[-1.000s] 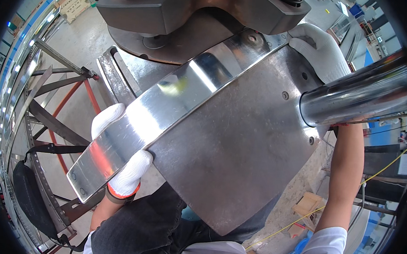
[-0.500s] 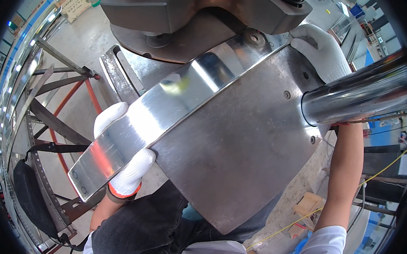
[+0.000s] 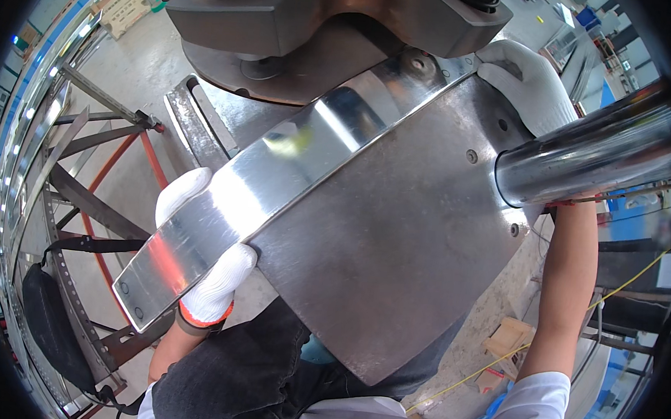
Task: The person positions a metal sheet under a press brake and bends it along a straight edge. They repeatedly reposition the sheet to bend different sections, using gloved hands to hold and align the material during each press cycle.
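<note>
A long, mirror-polished metal strip (image 3: pixel 288 164) lies slantwise across a flat grey steel plate (image 3: pixel 395 244), with small holes near its ends. My left hand (image 3: pixel 222 283), in a white knit glove with an orange cuff, is closed around its near left part, thumb on one edge and fingers over the other. At the far right end my right hand (image 3: pixel 533 87), also gloved in white, pinches the strip's tip; some of its fingers are hidden. Above the strip's far half sits a heavy dark machine head (image 3: pixel 331 25) with a round disc (image 3: pixel 259 70) beneath it.
A shiny steel column (image 3: pixel 592 164) rises from the plate at right, in front of my right forearm. A metal rack (image 3: pixel 83 186) with red braces and a black bag (image 3: pixel 55 331) stand at left. A yellow cable (image 3: pixel 447 389) and cardboard (image 3: pixel 509 339) lie on the floor.
</note>
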The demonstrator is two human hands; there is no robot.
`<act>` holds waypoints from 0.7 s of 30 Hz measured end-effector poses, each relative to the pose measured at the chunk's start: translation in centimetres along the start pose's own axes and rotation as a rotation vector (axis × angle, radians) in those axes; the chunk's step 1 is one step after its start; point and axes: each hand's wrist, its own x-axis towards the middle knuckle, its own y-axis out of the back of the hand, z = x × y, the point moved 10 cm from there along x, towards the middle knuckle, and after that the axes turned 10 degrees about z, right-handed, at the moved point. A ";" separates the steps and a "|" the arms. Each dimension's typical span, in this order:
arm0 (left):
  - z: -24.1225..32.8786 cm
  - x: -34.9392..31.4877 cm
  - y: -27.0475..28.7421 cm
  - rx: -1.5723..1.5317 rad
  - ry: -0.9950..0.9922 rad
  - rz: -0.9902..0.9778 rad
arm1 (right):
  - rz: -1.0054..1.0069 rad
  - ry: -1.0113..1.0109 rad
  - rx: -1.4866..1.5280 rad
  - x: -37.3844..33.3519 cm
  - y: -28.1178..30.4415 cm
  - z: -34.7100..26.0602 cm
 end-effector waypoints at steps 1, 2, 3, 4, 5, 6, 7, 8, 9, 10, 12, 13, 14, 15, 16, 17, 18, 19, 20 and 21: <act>0.1 0.0 0.1 0.007 0.003 0.007 | -0.003 0.009 0.011 0.1 -0.2 0.1; 0.0 0.0 0.2 0.009 0.009 0.012 | -0.001 0.014 0.001 0.1 -0.2 0.0; -0.1 0.0 0.3 0.011 0.015 0.017 | 0.001 0.019 -0.009 0.1 -0.3 -0.1; -0.2 0.0 0.3 0.018 0.005 0.016 | 0.005 0.023 -0.021 0.1 -0.2 -0.1; -0.3 0.0 0.5 0.026 -0.005 0.015 | 0.005 0.023 -0.032 0.0 -0.2 -0.2; -0.4 0.0 0.5 0.034 -0.015 0.014 | 0.005 0.023 -0.043 0.0 -0.1 -0.4; -0.4 0.0 0.5 0.032 -0.011 0.013 | 0.006 0.024 -0.054 -0.1 -0.1 -0.5; -0.4 0.0 0.5 0.030 -0.007 0.012 | 0.008 0.020 -0.052 -0.1 0.0 -0.5; -0.3 0.0 0.4 0.028 -0.003 0.012 | 0.010 0.016 -0.049 -0.1 0.0 -0.5; -0.3 0.0 0.4 0.025 -0.005 0.013 | 0.013 0.013 -0.047 -0.1 0.0 -0.5; -0.3 0.0 0.3 0.017 -0.011 0.015 | 0.013 0.003 -0.043 -0.2 0.1 -0.5; -0.3 0.0 0.3 0.016 -0.013 0.012 | 0.014 -0.002 -0.041 -0.2 0.1 -0.5; -0.3 0.1 0.3 0.017 -0.013 0.010 | 0.010 -0.007 -0.044 -0.2 0.1 -0.5; -0.2 0.1 0.2 0.017 -0.013 0.008 | 0.007 -0.012 -0.048 -0.2 0.1 -0.5; -0.2 0.1 0.2 0.013 -0.012 0.006 | 0.006 -0.016 -0.052 -0.2 0.2 -0.5; -0.2 0.1 0.2 0.009 -0.011 0.005 | 0.009 -0.004 -0.071 -0.3 0.2 -0.8; -0.2 0.1 0.1 0.004 -0.010 0.003 | 0.012 0.007 -0.090 -0.4 0.3 -1.2; -0.1 0.1 0.2 0.000 -0.006 0.009 | 0.014 0.021 -0.106 -0.4 0.2 -1.6; -0.1 0.1 0.2 -0.005 -0.003 0.015 | 0.010 0.007 -0.108 -0.4 0.0 -1.7; -0.1 0.0 0.3 -0.009 0.001 0.021 | 0.006 -0.006 -0.111 -0.3 -0.1 -1.8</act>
